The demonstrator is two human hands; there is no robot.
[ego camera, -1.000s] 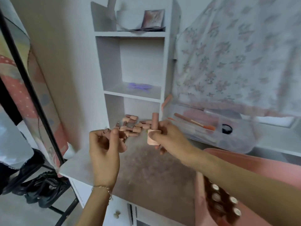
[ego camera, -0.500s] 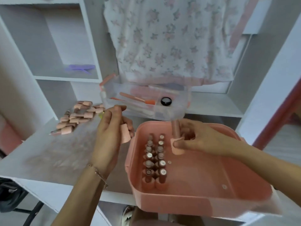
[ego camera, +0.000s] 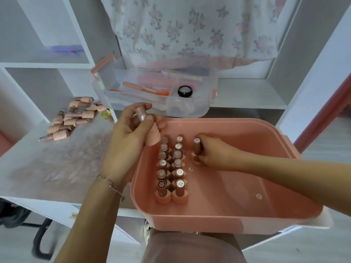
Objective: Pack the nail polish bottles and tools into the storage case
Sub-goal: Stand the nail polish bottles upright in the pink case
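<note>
Bottles first: two neat rows of nail polish bottles (ego camera: 171, 169) stand upright in the left part of the pink storage case (ego camera: 247, 209), caps up, packed side by side. Just right of the far end of those rows I see my right hand (ego camera: 212, 154) down inside the case, fingers curled round one upright bottle (ego camera: 197, 149) whose base sits on or just above the case floor; I cannot tell which. My left hand (ego camera: 131, 137) hangs over the case's near-left rim, fingers wrapped round another bottle (ego camera: 150, 130), tilted, its ribbed pink base pointing down toward the rows and its cap up by my thumb. A thin bracelet (ego camera: 110, 185) circles that wrist.

Moving outward, the case rests at the edge of the white desk (ego camera: 47, 168). On the desk's far left lies a loose heap of more pink bottles (ego camera: 74, 118), all on their sides, with a small yellow item (ego camera: 105, 113) just beside them. Behind the case sits a clear plastic tray (ego camera: 155, 93) holding orange-handled tools (ego camera: 144, 90) in one section and a round black jar (ego camera: 185, 91) in the next. A floral cloth (ego camera: 190, 29) hangs above, and something purple (ego camera: 66, 50) lies on a shelf at left.
</note>
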